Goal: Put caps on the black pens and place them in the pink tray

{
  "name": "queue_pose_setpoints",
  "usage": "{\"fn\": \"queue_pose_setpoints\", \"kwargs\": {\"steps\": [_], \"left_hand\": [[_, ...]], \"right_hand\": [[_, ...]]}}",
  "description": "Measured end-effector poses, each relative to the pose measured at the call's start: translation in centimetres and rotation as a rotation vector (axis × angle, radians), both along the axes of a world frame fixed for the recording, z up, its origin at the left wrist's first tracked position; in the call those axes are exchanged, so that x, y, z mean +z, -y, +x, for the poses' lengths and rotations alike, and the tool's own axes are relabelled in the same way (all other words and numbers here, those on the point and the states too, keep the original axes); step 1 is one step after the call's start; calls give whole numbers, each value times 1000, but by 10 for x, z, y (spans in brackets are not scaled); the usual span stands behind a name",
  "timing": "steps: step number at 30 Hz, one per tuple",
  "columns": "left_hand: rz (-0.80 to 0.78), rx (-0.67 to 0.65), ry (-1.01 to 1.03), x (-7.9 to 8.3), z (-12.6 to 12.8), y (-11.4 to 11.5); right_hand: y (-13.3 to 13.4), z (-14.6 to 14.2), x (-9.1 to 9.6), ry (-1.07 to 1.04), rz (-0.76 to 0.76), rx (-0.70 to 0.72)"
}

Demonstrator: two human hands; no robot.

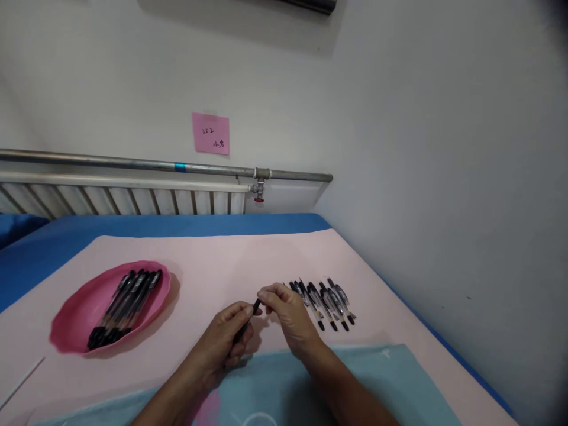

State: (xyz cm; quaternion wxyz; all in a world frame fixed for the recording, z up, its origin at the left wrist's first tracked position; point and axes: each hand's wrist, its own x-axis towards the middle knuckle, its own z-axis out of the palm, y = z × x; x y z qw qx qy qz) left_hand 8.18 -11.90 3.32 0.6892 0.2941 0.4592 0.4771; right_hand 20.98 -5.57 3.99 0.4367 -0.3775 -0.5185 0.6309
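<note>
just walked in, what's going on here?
A person holds a black pen between both hands over a pink mat: the left hand grips the barrel and the right hand pinches its upper end. To the left, a pink tray holds a bundle of black pens. Just right of the hands, a row of pens lies side by side on the mat.

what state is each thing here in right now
thin black pen, held by both hands
left hand, closed round its barrel
right hand, pinching its upper end
pink oval plastic tray, holds bundled black pens
row of black pens, lying loose beside right hand
</note>
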Motion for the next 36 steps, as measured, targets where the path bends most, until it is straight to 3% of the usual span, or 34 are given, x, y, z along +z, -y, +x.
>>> {"fn": "queue_pose_setpoints", "kwargs": {"steps": [3, 8, 12, 17, 20, 22, 24, 29, 32, 36], "left_hand": [[-6, 7, 2, 0, 0, 0], [-3, -6, -7, 1, 0, 1], [-9, 10, -6, 0, 0, -1], [97, 60, -205, -1, 1, -5], [67, 62, -244, 2, 0, -5], [25, 60, -235, 4, -2, -5], [8, 62, -225, 4, -3, -4], [-17, 64, -241, 4, -4, -5], [-6, 55, -244, 4, -4, -5], [5, 51, -257, 2, -4, -5]], "right_hand": [[-1, 0, 0, -45, -40, 66], [-1, 2, 0, 33, 28, 4], [1, 1, -1, -19, -19, 95], [0, 1, -3, 81, 66, 36], [-9, 12, -1, 167, 131, -33], [-17, 23, 1, 316, 264, -155], [-25, 33, 1, 594, 432, -227], [-27, 35, -8, 1235, 611, -58], [-21, 26, -15, 1408, 650, 34], [-15, 17, -17, 1477, 640, 113]]}}
